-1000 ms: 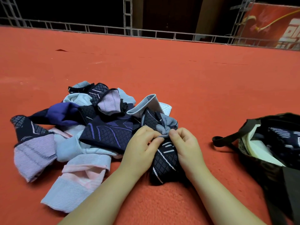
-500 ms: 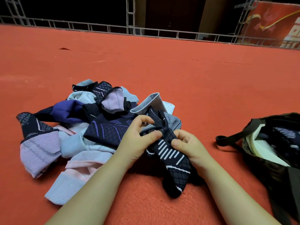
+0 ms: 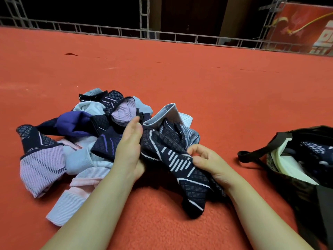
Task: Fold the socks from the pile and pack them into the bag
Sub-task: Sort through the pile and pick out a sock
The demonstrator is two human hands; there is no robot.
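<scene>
From the camera on your head, you look down at a red carpet point(image 3: 198, 83). A pile of socks point(image 3: 86, 141) lies on it, near you and to the left. The socks are dark blue, purple, pink and pale blue, all mixed up.

Your left hand point(image 3: 128, 150) is at the right edge of the pile. Its fingers are mostly straight and lie against a dark navy sock point(image 3: 182, 165) with white stripes and dashes. The thumb side is hidden, so you cannot tell if this hand is gripping the sock or only pressing on it.

Your right hand point(image 3: 207, 164) is just to the right of the left one, a little apart from it. Its fingers are curled and pinch the edge of the same navy sock. The sock hangs down between your hands, and its toe end rests on the carpet close to you.

A dark bag point(image 3: 295, 188) sits on the carpet at the right, well apart from the pile. Its mouth is open. Inside it you can see something white and some dark striped socks. A dark strap point(image 3: 252, 154) lies toward your right hand.

Far away there is a metal rail point(image 3: 162, 36). Behind it on the right is a red banner point(image 3: 306, 27). It has big white marks, but they are too cut off to read. No writing shows on the socks or the bag.
</scene>
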